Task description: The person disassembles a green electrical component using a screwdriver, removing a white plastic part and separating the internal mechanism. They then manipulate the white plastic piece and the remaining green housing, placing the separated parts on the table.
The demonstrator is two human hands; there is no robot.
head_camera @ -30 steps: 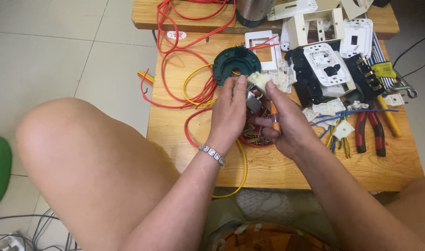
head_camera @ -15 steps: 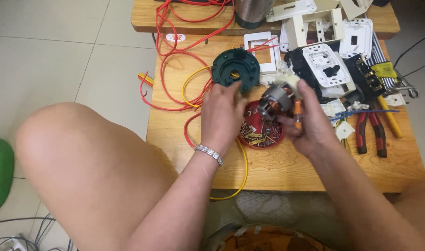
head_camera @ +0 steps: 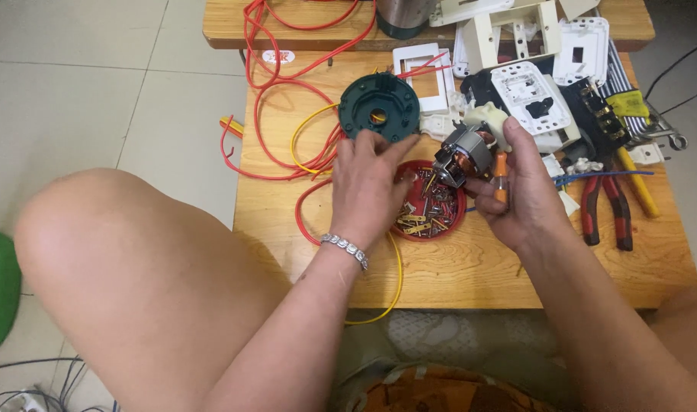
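Bare wood of the low wooden table [head_camera: 470, 275] is left open from 5 to 7 o'clock of the round red plastic lid of small metal parts [head_camera: 432, 206]. Passage at 12 o'clock is blocked by the dark green round plastic housing [head_camera: 379, 107]; at 9 to 11 o'clock by looped red wires [head_camera: 280, 122]; at 3 o'clock by red-handled pliers [head_camera: 604, 210]. The 1 o'clock corner is crowded by white plastic switch plates [head_camera: 531, 91].

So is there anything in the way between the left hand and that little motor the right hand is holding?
Nothing visible. The left hand hovers over the red dish of small parts, its fingertips a short way from the small motor. The right hand grips the motor from the other side, along with an orange-handled tool.
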